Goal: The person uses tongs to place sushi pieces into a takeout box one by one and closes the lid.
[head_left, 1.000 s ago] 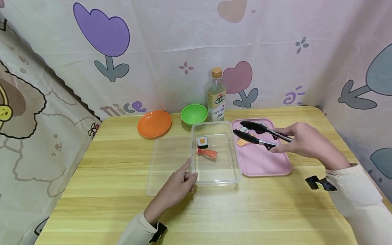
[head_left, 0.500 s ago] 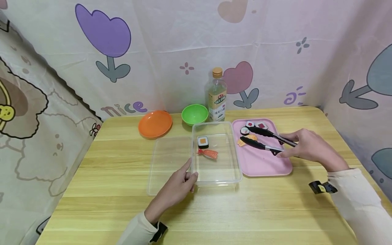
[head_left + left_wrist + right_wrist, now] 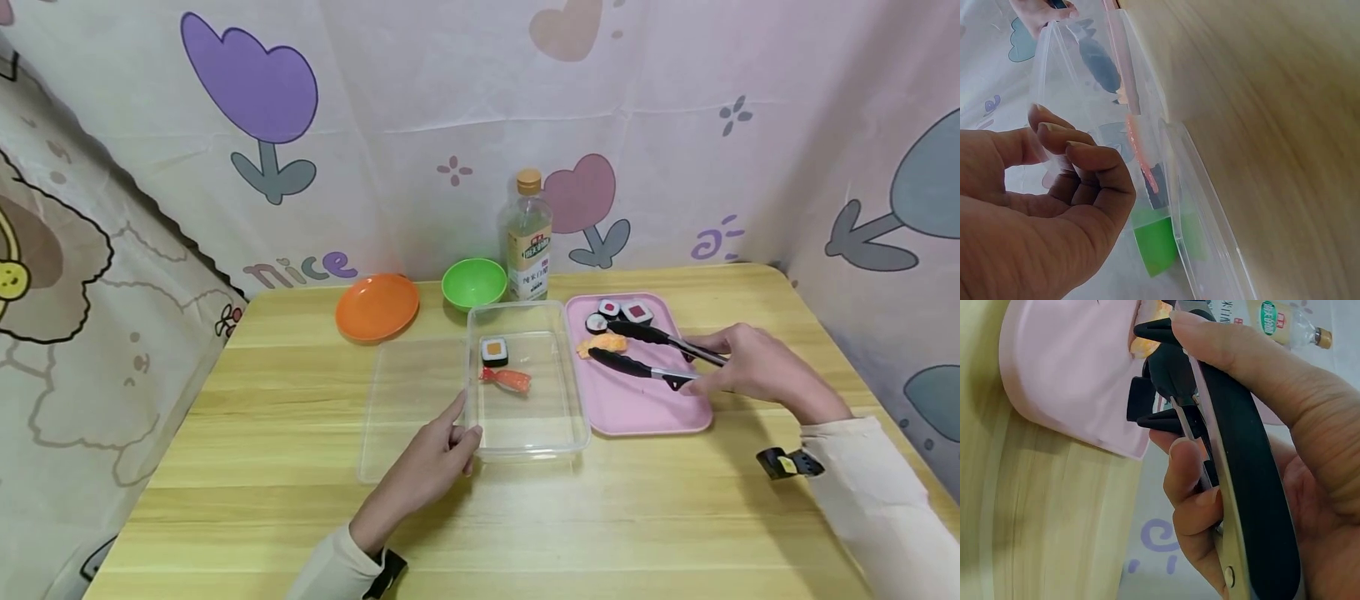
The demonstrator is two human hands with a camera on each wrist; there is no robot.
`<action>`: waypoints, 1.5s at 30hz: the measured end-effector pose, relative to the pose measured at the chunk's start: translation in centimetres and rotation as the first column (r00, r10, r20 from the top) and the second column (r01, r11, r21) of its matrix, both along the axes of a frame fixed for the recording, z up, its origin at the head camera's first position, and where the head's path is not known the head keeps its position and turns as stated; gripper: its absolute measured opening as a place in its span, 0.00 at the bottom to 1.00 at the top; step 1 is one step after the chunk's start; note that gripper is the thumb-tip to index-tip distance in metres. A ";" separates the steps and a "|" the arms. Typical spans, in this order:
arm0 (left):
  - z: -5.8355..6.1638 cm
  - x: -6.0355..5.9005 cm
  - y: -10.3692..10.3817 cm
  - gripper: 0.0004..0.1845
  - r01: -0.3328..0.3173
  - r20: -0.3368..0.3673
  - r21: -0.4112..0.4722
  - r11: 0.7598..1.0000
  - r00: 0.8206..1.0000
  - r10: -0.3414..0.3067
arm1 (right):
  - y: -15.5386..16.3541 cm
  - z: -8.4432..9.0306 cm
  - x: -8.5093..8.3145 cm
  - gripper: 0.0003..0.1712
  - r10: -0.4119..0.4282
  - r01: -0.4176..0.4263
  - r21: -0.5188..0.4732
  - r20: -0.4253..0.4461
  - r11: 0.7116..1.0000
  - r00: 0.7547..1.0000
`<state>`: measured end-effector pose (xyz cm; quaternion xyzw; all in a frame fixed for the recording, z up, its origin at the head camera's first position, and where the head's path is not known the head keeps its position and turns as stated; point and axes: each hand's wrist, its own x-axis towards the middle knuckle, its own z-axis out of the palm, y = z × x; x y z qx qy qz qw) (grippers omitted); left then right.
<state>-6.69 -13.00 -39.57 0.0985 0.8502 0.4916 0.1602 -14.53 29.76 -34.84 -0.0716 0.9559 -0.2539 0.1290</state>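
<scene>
My left hand (image 3: 427, 467) holds the near left side of a clear plastic container (image 3: 576, 387), thumb over the rim. Inside it lie a square sushi roll (image 3: 494, 351) and a red shrimp piece (image 3: 507, 381). My right hand (image 3: 761, 367) grips black-tipped metal tongs (image 3: 624, 364) over the pink tray (image 3: 645, 412). The tong tips are spread, with an orange shrimp sushi (image 3: 602, 344) close to the lower tip. Near the upper tip sits a small round roll (image 3: 596, 323). In the right wrist view, fingers and thumb wrap the tongs (image 3: 1247, 469).
Behind the container stand a green bowl (image 3: 474, 284) and a bottle (image 3: 529, 242). An orange plate (image 3: 377, 307) is at the back left. A clear lid (image 3: 408, 400) lies left of the container. Two more rolls, one a larger roll (image 3: 636, 312), lie at the tray's back.
The tongs have come down and slightly right over the tray, uncovering the rolls at its back, their tips now beside the orange shrimp sushi. My left hand stays at the container.
</scene>
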 end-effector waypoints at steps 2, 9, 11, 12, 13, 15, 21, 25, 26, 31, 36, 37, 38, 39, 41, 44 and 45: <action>0.0 0.0 0.0 0.37 0.003 -0.005 -0.002 1.000 1.000 -0.003 | 0.1 0.1 0.1 0.52 0.007 -0.007 0.004 -0.006 1.000 1.000; 0.1 -0.2 0.1 0.37 0.009 -0.003 0.005 1.000 1.000 -0.009 | 0.0 0.1 0.5 0.51 0.011 -0.011 -0.003 -0.004 1.000 1.000; 0.1 -0.3 0.1 0.36 0.007 -0.006 0.005 1.000 1.000 -0.007 | -0.2 0.1 0.5 0.50 0.002 -0.002 -0.015 0.004 1.000 1.000; 0.1 -0.3 0.1 0.36 0.007 -0.006 0.005 1.000 1.000 -0.007 | -0.3 0.0 0.5 0.51 0.001 -0.001 -0.017 0.002 1.000 1.000; 0.1 -0.3 0.1 0.37 0.007 -0.006 0.006 1.000 1.000 -0.007 | -0.4 -0.1 0.4 0.50 0.000 0.000 -0.020 -0.002 1.000 1.000; 0.1 -0.3 0.1 0.37 0.007 -0.006 0.009 1.000 1.000 -0.007 | -0.6 -0.2 0.4 0.51 -0.006 0.006 -0.026 0.000 1.000 1.000; 0.0 -0.2 0.1 0.37 0.003 -0.001 0.010 1.000 1.000 -0.003 | -1.0 -0.4 0.4 0.48 -0.016 0.016 -0.028 -0.001 0.999 1.000; 0.0 -0.2 0.1 0.36 -0.001 0.002 0.007 1.000 1.000 0.001 | -0.9 -0.5 0.4 0.44 -0.006 0.005 -0.020 -0.023 1.000 1.000; 0.0 -0.2 0.0 0.36 -0.002 0.003 0.006 1.000 1.000 0.002 | -0.9 -0.5 0.4 0.43 -0.003 0.003 -0.017 -0.029 1.000 1.000; 0.0 -0.1 0.0 0.37 -0.005 0.004 0.005 1.000 1.000 0.005 | -1.0 -0.8 0.5 0.41 0.003 -0.004 -0.020 -0.042 1.000 0.999; 0.0 0.0 0.0 0.37 -0.002 0.003 0.003 1.000 1.000 0.002 | -1.0 -0.7 0.9 0.42 -0.002 0.001 -0.023 -0.045 1.000 0.999; 0.0 0.0 0.0 0.37 -0.001 0.004 0.002 1.000 1.000 0.001 | -1.0 -0.6 0.9 0.42 0.000 -0.001 -0.024 -0.049 1.000 0.999; 0.0 0.0 0.0 0.37 0.000 0.004 0.000 1.000 1.000 0.000 | -1.0 -0.5 1.0 0.42 0.003 -0.005 -0.023 -0.057 1.000 0.998; 0.0 0.0 0.0 0.37 0.001 0.003 -0.002 1.000 1.000 -0.001 | -1.0 -0.3 1.0 0.42 0.005 -0.006 -0.022 -0.066 1.000 0.998; -0.1 -0.1 0.0 0.37 0.003 0.001 -0.005 1.000 1.000 -0.003 | -1.0 0.1 1.1 0.42 0.009 -0.011 -0.022 -0.084 1.000 0.996; 0.0 -0.1 0.0 0.36 0.004 0.000 -0.006 1.000 1.000 -0.004 | -1.0 0.7 1.1 0.40 0.012 -0.015 -0.026 -0.124 1.000 0.992; 0.0 -0.1 0.0 0.36 0.004 0.000 -0.005 1.000 1.000 -0.004 | -1.0 0.9 1.1 0.40 0.005 -0.009 -0.029 -0.125 1.000 0.992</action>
